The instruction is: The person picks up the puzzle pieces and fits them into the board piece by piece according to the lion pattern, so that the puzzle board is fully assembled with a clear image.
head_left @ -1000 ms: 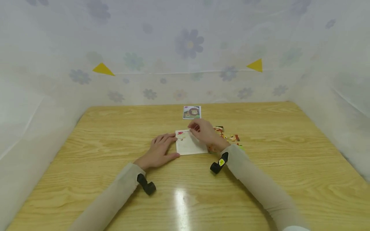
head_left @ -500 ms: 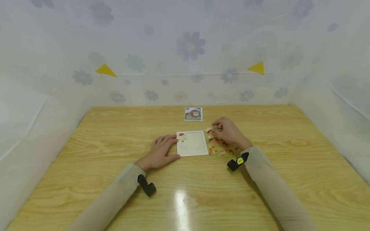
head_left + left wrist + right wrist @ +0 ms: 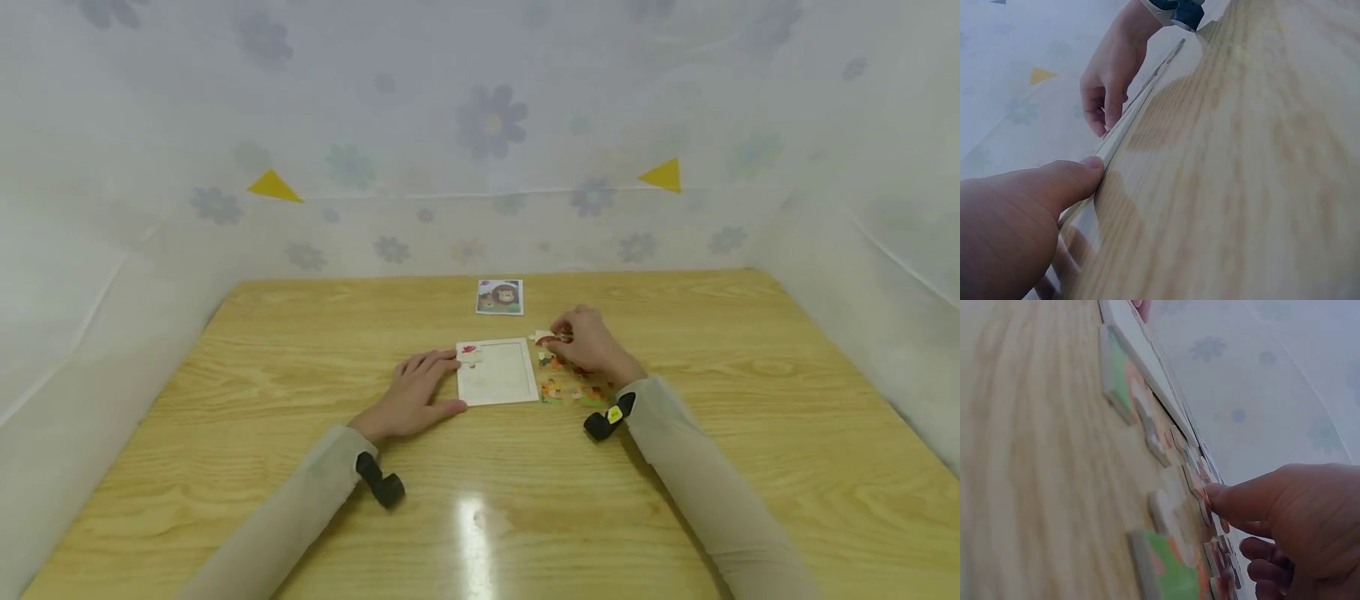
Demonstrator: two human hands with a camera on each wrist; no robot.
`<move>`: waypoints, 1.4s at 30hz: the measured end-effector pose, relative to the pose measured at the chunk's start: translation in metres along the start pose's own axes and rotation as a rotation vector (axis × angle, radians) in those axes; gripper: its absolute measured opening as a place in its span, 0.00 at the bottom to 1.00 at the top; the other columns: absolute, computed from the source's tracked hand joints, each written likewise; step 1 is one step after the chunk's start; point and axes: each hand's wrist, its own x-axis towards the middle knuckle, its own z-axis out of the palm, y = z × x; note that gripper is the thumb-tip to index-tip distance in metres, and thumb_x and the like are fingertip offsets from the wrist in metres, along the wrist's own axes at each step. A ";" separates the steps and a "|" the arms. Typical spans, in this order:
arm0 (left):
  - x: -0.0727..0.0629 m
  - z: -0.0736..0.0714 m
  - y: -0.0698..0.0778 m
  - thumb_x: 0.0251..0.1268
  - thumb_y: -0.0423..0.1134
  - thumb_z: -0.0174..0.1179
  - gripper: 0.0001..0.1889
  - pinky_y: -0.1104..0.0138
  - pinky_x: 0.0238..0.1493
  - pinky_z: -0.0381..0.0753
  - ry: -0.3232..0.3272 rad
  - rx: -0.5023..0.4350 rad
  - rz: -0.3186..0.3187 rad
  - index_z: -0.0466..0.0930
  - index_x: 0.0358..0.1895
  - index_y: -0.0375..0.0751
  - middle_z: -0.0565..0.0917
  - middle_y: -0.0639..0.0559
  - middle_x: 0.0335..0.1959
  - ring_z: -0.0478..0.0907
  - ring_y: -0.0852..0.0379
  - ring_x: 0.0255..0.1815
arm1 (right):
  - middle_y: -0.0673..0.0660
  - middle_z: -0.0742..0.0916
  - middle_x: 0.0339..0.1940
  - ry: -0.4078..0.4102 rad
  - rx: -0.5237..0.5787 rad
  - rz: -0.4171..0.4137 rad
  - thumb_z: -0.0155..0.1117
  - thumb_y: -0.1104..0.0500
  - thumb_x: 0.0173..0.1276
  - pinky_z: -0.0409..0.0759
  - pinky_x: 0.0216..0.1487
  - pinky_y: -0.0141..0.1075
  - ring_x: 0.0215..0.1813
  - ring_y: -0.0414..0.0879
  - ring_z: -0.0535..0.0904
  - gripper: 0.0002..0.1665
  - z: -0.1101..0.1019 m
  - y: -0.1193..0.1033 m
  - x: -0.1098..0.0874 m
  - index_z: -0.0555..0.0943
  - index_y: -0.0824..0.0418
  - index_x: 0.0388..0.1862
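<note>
A square white puzzle tray [image 3: 498,383] lies mid-table, with a pink and cream bit of jigsaw [image 3: 470,356] in its far left corner. My left hand [image 3: 411,398] lies flat, its fingertips and thumb steadying the tray's left edge; the left wrist view has the thumb [image 3: 1075,178] on that edge. To the tray's right my right hand [image 3: 594,343] pinches a cream and reddish-brown puzzle piece [image 3: 546,337] between thumb and forefinger, among the loose pieces. In the right wrist view the thumb [image 3: 1241,499] presses at a piece's edge, and the forefinger is mostly hidden.
Several loose puzzle pieces [image 3: 553,392] lie right of the tray, some under my right hand. One with a green corner [image 3: 1172,565] is close to the right wrist camera. A lion picture card [image 3: 500,297] sits behind the tray. Patterned white curtain [image 3: 491,233] closes off the table's back.
My right hand has moved right from over the tray to the loose pieces, where its thumb and forefinger have closed on one. My left hand has stayed at the tray's edge.
</note>
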 end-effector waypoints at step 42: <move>0.000 -0.003 0.004 0.66 0.57 0.57 0.33 0.41 0.69 0.48 0.000 -0.013 -0.008 0.65 0.69 0.43 0.61 0.47 0.74 0.55 0.42 0.73 | 0.55 0.86 0.33 -0.012 0.323 -0.031 0.63 0.61 0.67 0.75 0.32 0.34 0.30 0.43 0.77 0.06 0.040 -0.052 0.025 0.81 0.60 0.41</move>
